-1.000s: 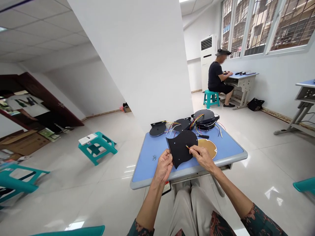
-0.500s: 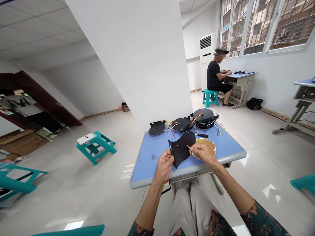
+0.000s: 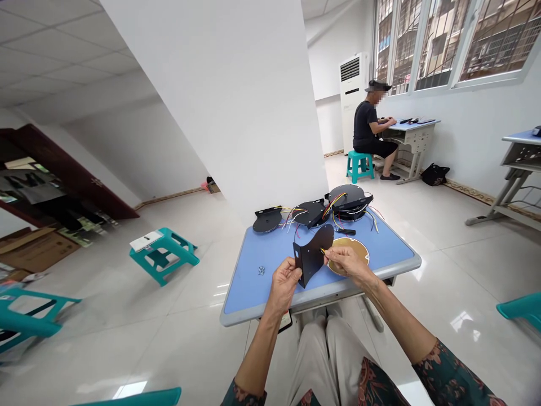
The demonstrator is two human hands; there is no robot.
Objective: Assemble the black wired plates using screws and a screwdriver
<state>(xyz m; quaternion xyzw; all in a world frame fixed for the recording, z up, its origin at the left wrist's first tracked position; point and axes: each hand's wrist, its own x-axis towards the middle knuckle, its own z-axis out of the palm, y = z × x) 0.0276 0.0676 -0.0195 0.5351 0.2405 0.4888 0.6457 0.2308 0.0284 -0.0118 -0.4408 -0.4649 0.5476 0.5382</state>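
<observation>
My left hand (image 3: pixel 285 285) pinches the lower left edge of a black metal bracket plate (image 3: pixel 313 255), tilted up above the desk. My right hand (image 3: pixel 349 262) is closed on thin yellow and dark wires (image 3: pixel 323 251) at a hole near the plate's middle. Where the wires run behind the plate is hidden. Under my right hand lies a round tan disc (image 3: pixel 358 249) with a white notched rim. A small heap of silver screws (image 3: pixel 261 270) rests to the left on the blue desk (image 3: pixel 249 293).
Black round plates (image 3: pixel 267 220) with loose coloured wires line the desk's back edge, beside a short black tool (image 3: pixel 345 232). A white pillar (image 3: pixel 253 113) rises behind. Teal stools (image 3: pixel 169 254) stand to the left. A person (image 3: pixel 367 121) sits at another desk (image 3: pixel 412 126).
The bracket plate has turned more edge-on and upright in my left hand. My right fingers have come closer to its hole, and less wire shows.
</observation>
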